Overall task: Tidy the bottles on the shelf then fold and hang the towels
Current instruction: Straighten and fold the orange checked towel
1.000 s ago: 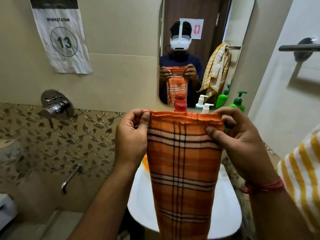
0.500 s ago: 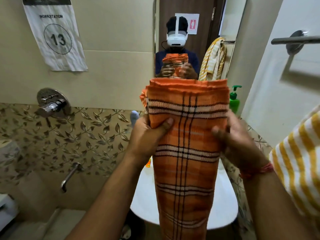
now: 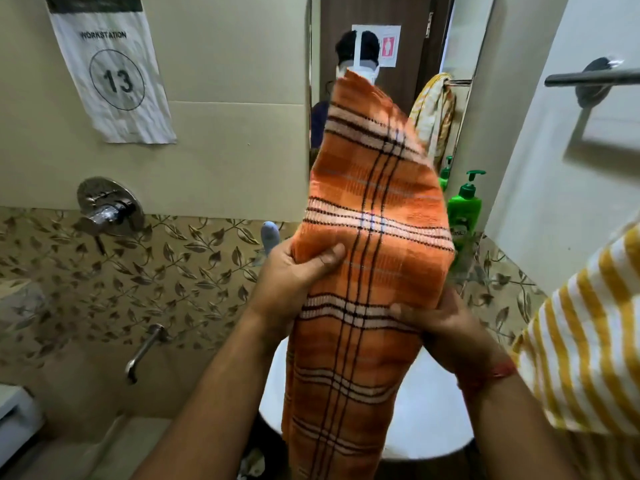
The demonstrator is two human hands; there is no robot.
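Both hands hold an orange cotton towel with dark and white plaid stripes upright above a round white washbasin. The left hand pinches the towel's left edge about halfway up, its thumb pressed flat across the front of the cloth and the other fingers hidden behind it, so that grip is clamped on the towel. The right hand sits lower, at the towel's right edge, with its fingers wrapped over the front of the fabric; that grip is also closed on the towel. A red thread band circles the right wrist.

Above the hands the towel rises in a tapering flap whose tip leans left and covers part of the wall mirror. Below the hands it hangs straight down in front of the basin and runs out of the bottom of the frame.

Just right of the towel stands a green plastic pump bottle, near the mirror's lower right corner; what it rests on is hidden. A yellow and white striped towel lies at the right edge of the view, close to the right forearm. A dark metal towel bar is fixed on the right wall, well above it. On the left wall hang a paper sign reading "WORKSTATION 13" and, lower down, a chrome mixer valve.
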